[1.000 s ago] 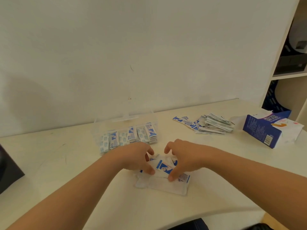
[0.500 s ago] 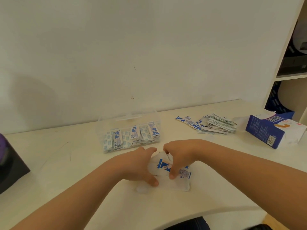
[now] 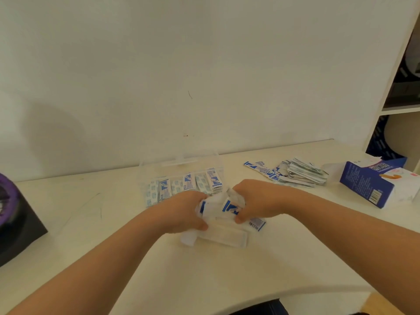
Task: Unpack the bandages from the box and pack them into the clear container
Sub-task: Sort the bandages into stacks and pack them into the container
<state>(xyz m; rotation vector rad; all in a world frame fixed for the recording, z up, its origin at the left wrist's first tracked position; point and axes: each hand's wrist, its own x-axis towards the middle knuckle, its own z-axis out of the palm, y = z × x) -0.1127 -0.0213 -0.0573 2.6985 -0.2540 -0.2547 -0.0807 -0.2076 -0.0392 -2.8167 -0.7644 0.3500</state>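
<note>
left hand and right hand both clenched on a bunch of bandages mid-table, clear container part-filled by the table's back edge, blue box lying toward the right edge, loose bandage pile beside it

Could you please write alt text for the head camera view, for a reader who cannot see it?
Both hands, left and right, gather a bunch of bandages on a white table. Behind them is a clear container partly filled with bandages. To the right lie a loose pile and a blue box.
</note>
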